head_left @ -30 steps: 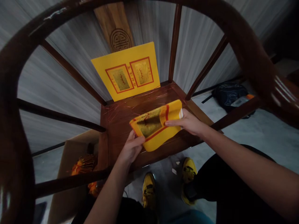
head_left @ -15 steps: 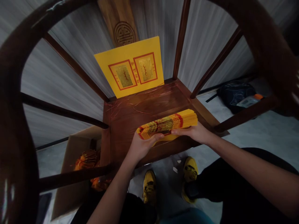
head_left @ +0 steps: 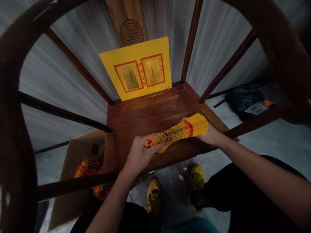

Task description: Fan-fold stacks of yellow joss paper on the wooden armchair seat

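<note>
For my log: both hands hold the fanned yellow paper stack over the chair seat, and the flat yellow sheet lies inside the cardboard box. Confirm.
Wrong: the head view shows the flat yellow sheet upright against the chair back above the dark wooden seat, not inside the brown cardboard box. The rest stands.

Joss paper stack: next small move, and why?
Probably lower the joss paper stack onto the wooden chair seat and tap its edges square. The sheets seem to fan apart toward the right hand, while the left hand pinches the narrow end, so the edges look uneven. The seat lies directly beneath, giving a firm surface to even them against.
</note>
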Available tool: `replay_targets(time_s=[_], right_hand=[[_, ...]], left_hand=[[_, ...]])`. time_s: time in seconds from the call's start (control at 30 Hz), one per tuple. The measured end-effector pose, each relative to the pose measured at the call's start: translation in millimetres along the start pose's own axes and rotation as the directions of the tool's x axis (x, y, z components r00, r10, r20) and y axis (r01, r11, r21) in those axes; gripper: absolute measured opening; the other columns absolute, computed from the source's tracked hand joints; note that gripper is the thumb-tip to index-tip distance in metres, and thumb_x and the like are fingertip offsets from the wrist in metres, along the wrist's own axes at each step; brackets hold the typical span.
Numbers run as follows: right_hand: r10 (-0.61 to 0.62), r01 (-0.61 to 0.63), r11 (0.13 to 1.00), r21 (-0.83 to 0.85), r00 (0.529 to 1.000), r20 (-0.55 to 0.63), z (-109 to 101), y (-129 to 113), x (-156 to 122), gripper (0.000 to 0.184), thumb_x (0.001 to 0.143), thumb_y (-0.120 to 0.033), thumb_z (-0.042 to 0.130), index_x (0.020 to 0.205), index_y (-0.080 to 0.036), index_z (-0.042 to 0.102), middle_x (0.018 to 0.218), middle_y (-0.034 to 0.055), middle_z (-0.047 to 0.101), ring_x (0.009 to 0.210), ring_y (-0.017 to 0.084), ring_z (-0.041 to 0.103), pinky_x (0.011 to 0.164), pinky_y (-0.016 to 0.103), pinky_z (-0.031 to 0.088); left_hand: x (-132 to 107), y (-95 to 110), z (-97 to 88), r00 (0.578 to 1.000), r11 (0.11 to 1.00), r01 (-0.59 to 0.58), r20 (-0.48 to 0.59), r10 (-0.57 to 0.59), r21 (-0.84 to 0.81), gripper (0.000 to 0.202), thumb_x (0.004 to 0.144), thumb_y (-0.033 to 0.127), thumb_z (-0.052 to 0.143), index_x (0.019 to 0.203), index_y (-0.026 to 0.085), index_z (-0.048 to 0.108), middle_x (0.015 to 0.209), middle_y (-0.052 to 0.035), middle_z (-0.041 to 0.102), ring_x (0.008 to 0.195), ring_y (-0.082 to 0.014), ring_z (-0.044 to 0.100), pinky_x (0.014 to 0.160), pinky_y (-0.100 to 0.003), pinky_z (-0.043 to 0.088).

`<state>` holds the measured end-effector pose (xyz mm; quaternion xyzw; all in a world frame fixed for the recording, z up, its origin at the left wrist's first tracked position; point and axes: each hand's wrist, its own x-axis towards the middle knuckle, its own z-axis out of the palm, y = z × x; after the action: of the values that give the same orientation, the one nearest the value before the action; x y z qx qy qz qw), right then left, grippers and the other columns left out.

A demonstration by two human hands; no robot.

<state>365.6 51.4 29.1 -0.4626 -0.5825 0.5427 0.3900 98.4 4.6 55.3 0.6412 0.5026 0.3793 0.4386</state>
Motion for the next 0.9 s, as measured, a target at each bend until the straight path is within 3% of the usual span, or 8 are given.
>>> replay_targets(time_s=[0.17, 0.33, 0.47, 0.63, 0.73, 0.8, 0.87, 0.9], right_hand=[[-0.063, 0.065, 0.998, -0.013, 0.994, 0.090, -2.4, 6.7, 3.9, 0.036, 0.064, -0.046, 0.095, 0.091, -0.026, 0.080, 0.096, 0.0059, 0.081, 0.099, 0.034, 0.076, 0.097, 0.052, 0.063], [-0.040, 0.037, 0.999, 0.028, 0.990, 0.135, 1.3, 11.1, 7.0, 0.035, 0.070, -0.042, 0.094, 0.098, -0.025, 0.084, 0.108, 0.0045, 0.083, 0.103, 0.031, 0.077, 0.101, 0.048, 0.062], [0.147, -0.174, 0.954, 0.243, 0.981, 0.125, 14.2, 8.4, 4.1, 0.039, 0.067, -0.038, 0.097, 0.099, -0.021, 0.083, 0.109, 0.0066, 0.083, 0.099, 0.028, 0.079, 0.099, 0.045, 0.063], [0.480, -0.510, 0.789, 0.343, 0.860, 0.175, 21.1, 8.3, 2.1, 0.037, 0.062, -0.031, 0.099, 0.092, -0.019, 0.082, 0.099, 0.0123, 0.083, 0.082, 0.029, 0.079, 0.086, 0.045, 0.067], [0.444, -0.440, 0.874, 0.206, 0.896, 0.032, 19.3, 16.0, 6.5, 0.041, 0.075, -0.034, 0.088, 0.112, -0.020, 0.077, 0.107, 0.0126, 0.082, 0.088, 0.030, 0.079, 0.084, 0.045, 0.066], [0.333, -0.341, 0.939, -0.038, 0.933, -0.136, 20.9, 23.3, 8.3, 0.056, 0.088, -0.037, 0.073, 0.140, -0.020, 0.062, 0.114, 0.0136, 0.079, 0.094, 0.032, 0.078, 0.087, 0.051, 0.065], [0.125, -0.211, 0.896, -0.391, 0.964, -0.233, 26.5, 29.5, 6.7, 0.071, 0.096, -0.038, 0.059, 0.161, -0.018, 0.040, 0.125, 0.0187, 0.074, 0.109, 0.038, 0.074, 0.096, 0.062, 0.059], [-0.001, -0.129, 0.817, -0.563, 0.974, -0.226, 30.5, 31.7, 4.8, 0.073, 0.099, -0.038, 0.055, 0.165, -0.016, 0.032, 0.136, 0.0225, 0.068, 0.121, 0.042, 0.068, 0.103, 0.067, 0.054]], left_hand=[[-2.8, 8.0, -5.3, 0.999, 0.999, -0.027, 0.034, 0.028, -0.020, 0.020, 0.085, 0.037, 0.083, 0.099, 0.023, 0.086, 0.088, -0.0025, 0.080, 0.076, -0.0211, 0.071, 0.068, -0.026, 0.054], [-5.1, 6.9, -3.5, 0.996, 0.999, -0.040, -0.077, 0.039, -0.015, 0.020, 0.091, 0.039, 0.077, 0.097, 0.022, 0.084, 0.089, -0.0029, 0.080, 0.075, -0.0183, 0.069, 0.068, -0.024, 0.052], [0.5, -12.5, 8.2, 0.983, 0.983, 0.050, -0.164, -0.080, -0.178, 0.037, 0.087, 0.040, 0.082, 0.118, 0.023, 0.073, 0.105, -0.0043, 0.079, 0.090, -0.0201, 0.072, 0.077, -0.026, 0.056], [5.7, -37.6, 25.6, 0.922, 0.891, 0.316, -0.117, -0.369, -0.325, 0.047, 0.082, 0.046, 0.087, 0.113, 0.018, 0.066, 0.111, -0.0129, 0.078, 0.098, -0.0272, 0.075, 0.084, -0.038, 0.061], [8.8, -47.1, 32.4, 0.910, 0.861, 0.339, -0.101, -0.403, -0.379, 0.044, 0.082, 0.044, 0.088, 0.112, 0.018, 0.068, 0.116, -0.0142, 0.078, 0.100, -0.0283, 0.076, 0.088, -0.042, 0.061], [11.7, -54.0, 34.7, 0.909, 0.873, 0.330, -0.128, -0.397, -0.360, 0.042, 0.082, 0.042, 0.087, 0.110, 0.017, 0.068, 0.115, -0.0145, 0.078, 0.100, -0.0282, 0.076, 0.088, -0.042, 0.061], [14.6, -60.7, 35.8, 0.905, 0.900, 0.325, -0.181, -0.386, -0.291, 0.041, 0.082, 0.042, 0.086, 0.109, 0.018, 0.067, 0.113, -0.0144, 0.078, 0.099, -0.0289, 0.075, 0.087, -0.042, 0.060], [15.8, -63.0, 36.0, 0.903, 0.912, 0.323, -0.207, -0.377, -0.252, 0.041, 0.081, 0.041, 0.087, 0.109, 0.018, 0.067, 0.110, -0.0141, 0.078, 0.099, -0.0295, 0.075, 0.086, -0.042, 0.059]])
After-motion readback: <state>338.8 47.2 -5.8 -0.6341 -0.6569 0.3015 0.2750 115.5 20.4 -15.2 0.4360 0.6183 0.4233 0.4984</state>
